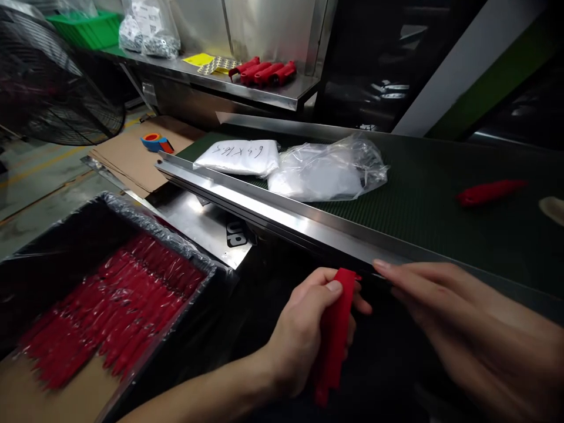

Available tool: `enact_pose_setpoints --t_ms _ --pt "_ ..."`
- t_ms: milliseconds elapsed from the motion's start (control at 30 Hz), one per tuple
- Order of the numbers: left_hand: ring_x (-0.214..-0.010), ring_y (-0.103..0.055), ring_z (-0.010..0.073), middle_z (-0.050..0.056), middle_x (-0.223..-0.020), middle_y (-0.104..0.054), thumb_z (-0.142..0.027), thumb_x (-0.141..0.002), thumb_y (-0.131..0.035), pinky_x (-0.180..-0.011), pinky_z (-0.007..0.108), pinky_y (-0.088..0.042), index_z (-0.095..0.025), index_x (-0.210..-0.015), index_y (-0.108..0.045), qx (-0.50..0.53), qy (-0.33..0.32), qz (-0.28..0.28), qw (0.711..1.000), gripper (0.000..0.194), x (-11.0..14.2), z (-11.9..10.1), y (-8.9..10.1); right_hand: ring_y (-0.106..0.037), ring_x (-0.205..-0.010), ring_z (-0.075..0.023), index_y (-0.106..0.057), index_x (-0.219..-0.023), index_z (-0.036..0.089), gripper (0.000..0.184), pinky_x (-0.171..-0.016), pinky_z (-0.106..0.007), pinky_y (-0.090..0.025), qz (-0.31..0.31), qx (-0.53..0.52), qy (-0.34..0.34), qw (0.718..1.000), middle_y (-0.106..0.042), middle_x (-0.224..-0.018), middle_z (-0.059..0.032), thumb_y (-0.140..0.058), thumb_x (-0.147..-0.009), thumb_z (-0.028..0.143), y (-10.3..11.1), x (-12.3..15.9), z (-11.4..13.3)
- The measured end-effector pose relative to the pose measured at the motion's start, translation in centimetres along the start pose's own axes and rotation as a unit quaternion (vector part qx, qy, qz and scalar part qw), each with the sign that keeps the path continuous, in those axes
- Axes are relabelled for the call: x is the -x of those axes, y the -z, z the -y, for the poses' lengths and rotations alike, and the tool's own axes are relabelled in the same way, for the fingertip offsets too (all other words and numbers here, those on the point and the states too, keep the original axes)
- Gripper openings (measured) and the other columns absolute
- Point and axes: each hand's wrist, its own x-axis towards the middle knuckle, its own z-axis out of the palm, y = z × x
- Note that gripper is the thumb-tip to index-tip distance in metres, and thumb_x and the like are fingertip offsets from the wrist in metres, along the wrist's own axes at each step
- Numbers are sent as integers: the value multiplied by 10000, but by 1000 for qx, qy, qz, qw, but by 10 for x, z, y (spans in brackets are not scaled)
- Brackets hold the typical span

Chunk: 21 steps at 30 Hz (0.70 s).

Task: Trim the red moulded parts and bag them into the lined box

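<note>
My left hand [304,323] is wrapped round a long red plastic part [337,329], thumb flat along its upper face. The part tilts, its lower end towards me, in front of the conveyor's metal edge. To the right of it, apart from the part, my right hand [458,311] has its fingers stretched out and holds nothing that I can see. Its fingertips are by the metal rail [282,211]. Another red part [491,192], blurred, lies on the dark green conveyor belt [414,217] beyond my right hand.
At lower left, a lined box [154,220] holds many bagged red parts [127,294]. White plastic packets [240,157] and a clear bag [328,170] lie on the belt. Several red parts [268,73] sit on a steel shelf [282,100]. A tape dispenser [156,142] rests on cardboard [132,158]; a fan [57,82] stands left.
</note>
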Motion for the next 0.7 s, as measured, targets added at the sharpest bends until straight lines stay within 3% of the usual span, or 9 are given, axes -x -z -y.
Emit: enact_pose_setpoints --t_ms 167,400,567,700 --pt "-574 -522 86 50 -863 -661 -401 -889 -484 -479 175 -406 -150 -987 -587 4 -13 3 1000 288 6 2 -6 -606 -1076 -232 -493 -1393 397 498 -839 -398 -513 -35 27 1 999 -605 -1237 20 -470 -939 195 -6 10 4" --pt "-546 -511 86 39 -804 -635 -432 -886 -499 -460 174 -400 -143 -980 -575 2 -15 13 1000 313 9 1 -9 -624 -1018 -190 -546 -1300 370 418 -839 -356 -494 -79 51 7 996 -617 -1224 34 -519 -931 177 -8 12 11" --pt "-554 -513 97 52 -833 -644 -470 -877 -495 -452 183 -402 -152 -972 -591 -9 -6 9 1000 345 11 1 -10 -634 -956 -143 -591 -1303 315 447 -789 -304 -491 -112 73 77 988 -643 -1178 31 -554 -906 115 -10 8 4" --pt "-537 -505 89 51 -819 -645 -448 -873 -502 -438 172 -398 -150 -961 -575 5 -6 8 1000 319 12 1 -12 -637 -961 -140 -583 -1332 312 467 -790 -302 -496 -120 71 95 986 -646 -1188 28 -569 -907 118 -10 7 -1"
